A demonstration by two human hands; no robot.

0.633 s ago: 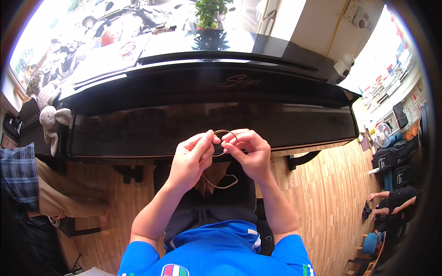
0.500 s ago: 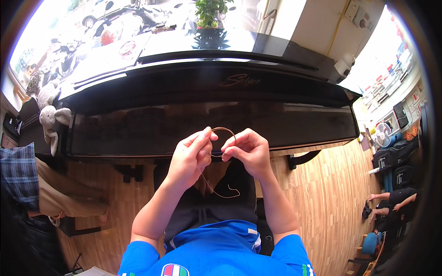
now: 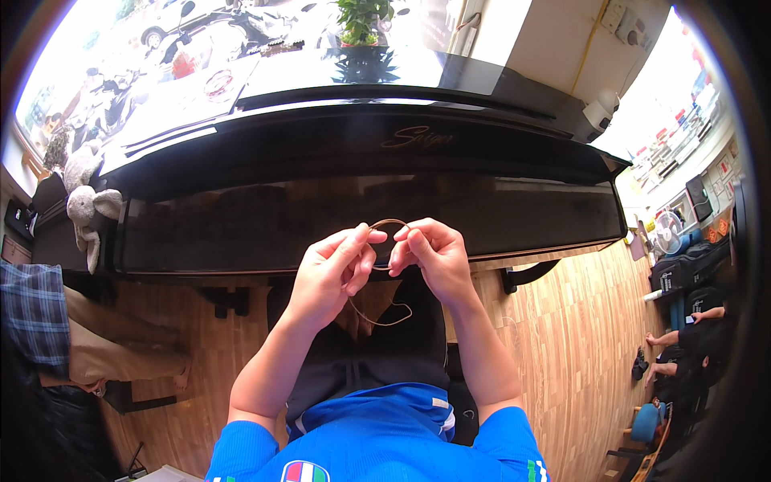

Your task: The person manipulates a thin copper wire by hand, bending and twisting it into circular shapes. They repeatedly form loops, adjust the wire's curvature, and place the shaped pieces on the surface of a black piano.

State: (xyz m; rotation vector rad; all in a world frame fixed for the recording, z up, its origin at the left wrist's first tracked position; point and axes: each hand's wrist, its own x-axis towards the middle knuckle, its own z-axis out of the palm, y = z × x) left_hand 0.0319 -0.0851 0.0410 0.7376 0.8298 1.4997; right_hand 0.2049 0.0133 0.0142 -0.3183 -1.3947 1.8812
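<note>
A thin bronze-coloured string (image 3: 389, 221), perhaps a guitar string, is bent into a small ring between my two hands, in front of a closed black piano (image 3: 265, 225). My left hand (image 3: 331, 269) pinches the ring's left side between thumb and fingers. On its right side, my right hand (image 3: 434, 257) is closed with thumb against the fingers. A loose tail of the string hangs below my left hand and curls over my dark trousers (image 3: 353, 361). The fingers partly hide the ring's lower part.
A grey plush toy (image 3: 84, 209) hangs at the piano's left end. A potted plant (image 3: 359, 24) stands on top. At the left stands a person in a plaid shirt (image 3: 32, 309). Black bags (image 3: 679, 273) and another person's arm (image 3: 708, 314) are at the far right.
My right thumb has moved up along the ring, and the right fingers have shifted. The string's hanging tail has swung and now curves differently. My left hand stays nearly in place.
</note>
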